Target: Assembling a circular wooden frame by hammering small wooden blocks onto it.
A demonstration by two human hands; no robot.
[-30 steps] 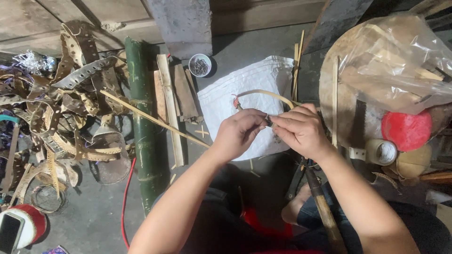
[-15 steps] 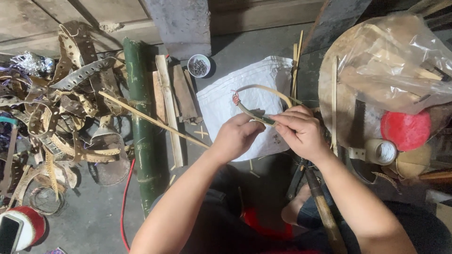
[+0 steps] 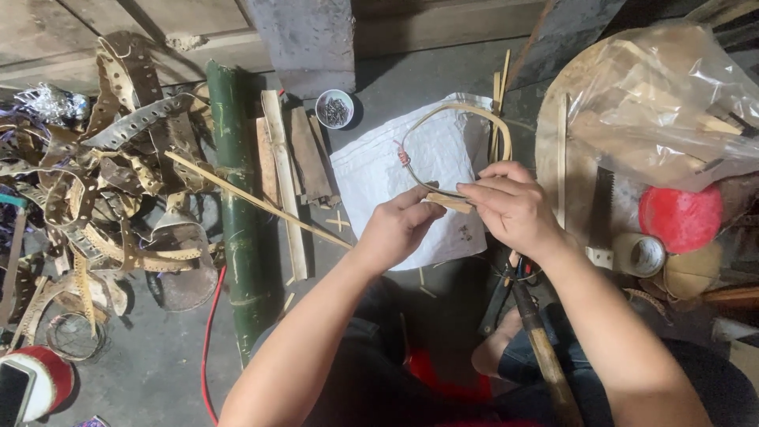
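Both hands, the left hand (image 3: 399, 229) and right hand (image 3: 514, 207), still pinch the bamboo strip (image 3: 449, 202), whose loop (image 3: 455, 119) now arches wider over the white sack (image 3: 371, 170).

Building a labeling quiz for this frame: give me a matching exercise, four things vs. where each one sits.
Things:
1. thin curved bamboo strip loop
2. thick green bamboo pole
3. small round tin of dark nails
4. round red lid

Places:
A. far right, under the clear plastic bag
B. held between the left hand and right hand, above the white sack
C. lying on the floor beside the pile of perforated strips
D. top centre, just above the sack's corner

Pairs: 1-B, 2-C, 3-D, 4-A
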